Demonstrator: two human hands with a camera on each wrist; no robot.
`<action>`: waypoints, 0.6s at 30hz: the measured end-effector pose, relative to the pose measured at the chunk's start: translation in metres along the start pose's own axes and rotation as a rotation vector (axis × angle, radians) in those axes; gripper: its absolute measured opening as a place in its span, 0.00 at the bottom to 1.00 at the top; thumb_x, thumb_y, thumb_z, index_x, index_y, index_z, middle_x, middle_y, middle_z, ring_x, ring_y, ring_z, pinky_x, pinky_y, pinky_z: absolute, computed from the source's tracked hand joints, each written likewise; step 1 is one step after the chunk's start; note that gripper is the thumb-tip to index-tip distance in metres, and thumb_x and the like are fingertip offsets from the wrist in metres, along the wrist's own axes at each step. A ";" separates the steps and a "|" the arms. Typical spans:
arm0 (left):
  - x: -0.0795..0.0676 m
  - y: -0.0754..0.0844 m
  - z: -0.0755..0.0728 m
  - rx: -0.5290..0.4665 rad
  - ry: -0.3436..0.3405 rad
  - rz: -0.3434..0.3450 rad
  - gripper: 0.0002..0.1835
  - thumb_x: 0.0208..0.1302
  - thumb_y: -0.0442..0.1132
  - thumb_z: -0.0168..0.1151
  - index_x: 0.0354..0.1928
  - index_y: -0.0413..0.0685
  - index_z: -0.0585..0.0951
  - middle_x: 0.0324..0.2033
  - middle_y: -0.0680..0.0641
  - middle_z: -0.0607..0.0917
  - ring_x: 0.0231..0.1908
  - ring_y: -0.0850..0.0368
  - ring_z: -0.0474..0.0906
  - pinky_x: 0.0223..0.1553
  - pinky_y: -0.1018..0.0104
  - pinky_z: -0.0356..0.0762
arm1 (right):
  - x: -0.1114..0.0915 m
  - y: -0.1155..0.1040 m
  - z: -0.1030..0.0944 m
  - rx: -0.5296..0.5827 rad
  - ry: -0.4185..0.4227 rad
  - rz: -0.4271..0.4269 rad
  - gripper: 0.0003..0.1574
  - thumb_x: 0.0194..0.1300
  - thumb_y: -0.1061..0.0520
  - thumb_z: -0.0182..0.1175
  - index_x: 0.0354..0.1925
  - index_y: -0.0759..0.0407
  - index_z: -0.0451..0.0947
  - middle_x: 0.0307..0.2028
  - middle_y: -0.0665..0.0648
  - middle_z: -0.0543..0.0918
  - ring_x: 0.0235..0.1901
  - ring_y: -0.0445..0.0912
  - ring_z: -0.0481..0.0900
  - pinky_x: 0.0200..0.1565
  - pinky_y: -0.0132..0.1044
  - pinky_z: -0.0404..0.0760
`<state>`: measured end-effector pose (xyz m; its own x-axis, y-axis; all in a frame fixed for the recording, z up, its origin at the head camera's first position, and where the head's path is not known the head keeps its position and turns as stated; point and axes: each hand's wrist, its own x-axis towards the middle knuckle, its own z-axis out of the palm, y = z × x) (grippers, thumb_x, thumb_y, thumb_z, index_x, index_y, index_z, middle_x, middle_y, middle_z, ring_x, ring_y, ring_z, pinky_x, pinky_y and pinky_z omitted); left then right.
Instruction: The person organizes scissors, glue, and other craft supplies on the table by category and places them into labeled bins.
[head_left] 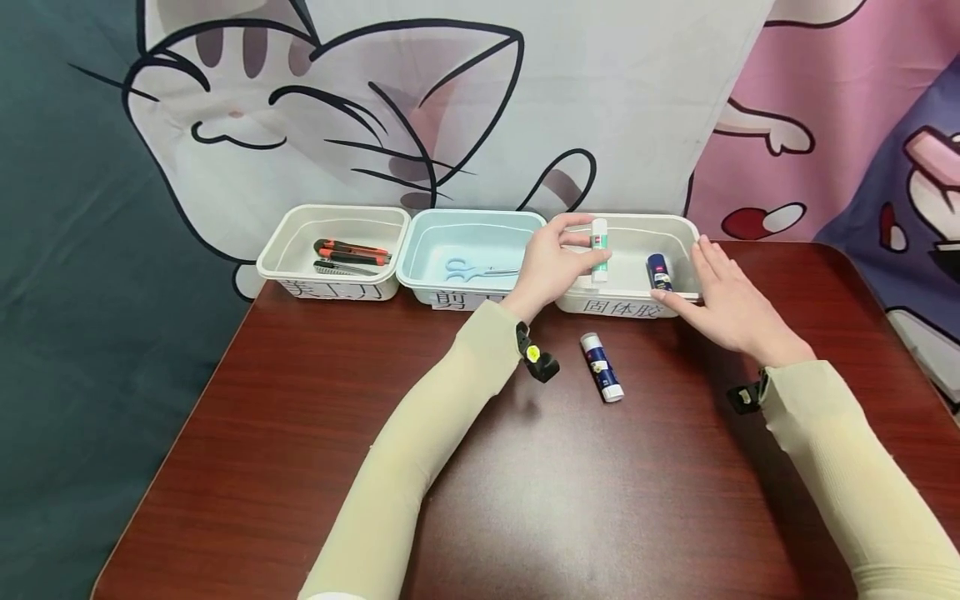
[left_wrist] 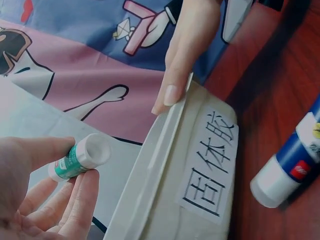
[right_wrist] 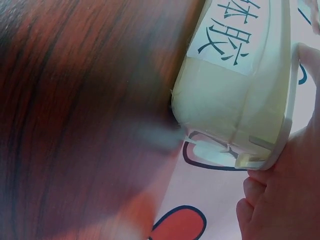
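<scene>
My left hand (head_left: 546, 260) pinches a green and white glue stick (head_left: 600, 240) between thumb and fingers, upright over the left part of the white bin (head_left: 637, 219). In the left wrist view the round white end of that glue stick (left_wrist: 96, 151) faces the camera. My right hand (head_left: 731, 304) rests on the bin's right end, fingers extended along the side rim and thumb at the front rim. Inside this bin lies a dark blue glue stick (head_left: 659, 272). Another blue glue stick with white ends (head_left: 602, 368) lies on the table in front of the bin.
A light blue bin (head_left: 480, 218) holding light blue scissors (head_left: 480, 272) stands left of the white one. Farther left, a cream bin (head_left: 337, 213) contains several utility knives (head_left: 352, 252). Handwritten labels mark the bin fronts. A cartoon cloth (head_left: 637, 100) hangs behind the brown table (head_left: 315, 433).
</scene>
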<state>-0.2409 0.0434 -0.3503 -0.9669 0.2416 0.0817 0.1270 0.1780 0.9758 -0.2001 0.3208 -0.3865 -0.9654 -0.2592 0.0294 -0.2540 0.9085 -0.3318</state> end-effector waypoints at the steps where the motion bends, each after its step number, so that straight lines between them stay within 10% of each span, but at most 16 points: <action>1: 0.003 0.001 0.001 -0.001 0.000 0.000 0.29 0.61 0.36 0.75 0.64 0.51 0.77 0.41 0.52 0.87 0.34 0.61 0.86 0.39 0.72 0.81 | 0.000 0.000 0.000 0.002 -0.003 0.002 0.63 0.73 0.28 0.49 0.78 0.73 0.38 0.79 0.69 0.35 0.77 0.61 0.31 0.74 0.55 0.35; 18: 0.032 0.021 0.018 0.051 0.028 -0.066 0.28 0.63 0.37 0.74 0.64 0.54 0.77 0.39 0.54 0.85 0.32 0.62 0.85 0.36 0.74 0.81 | -0.002 -0.001 -0.001 0.011 0.005 -0.001 0.63 0.73 0.29 0.50 0.78 0.72 0.39 0.79 0.68 0.35 0.77 0.61 0.32 0.74 0.55 0.36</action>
<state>-0.2650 0.0718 -0.3311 -0.9793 0.2010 0.0239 0.0731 0.2408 0.9678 -0.1984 0.3208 -0.3857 -0.9654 -0.2587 0.0341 -0.2545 0.9045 -0.3423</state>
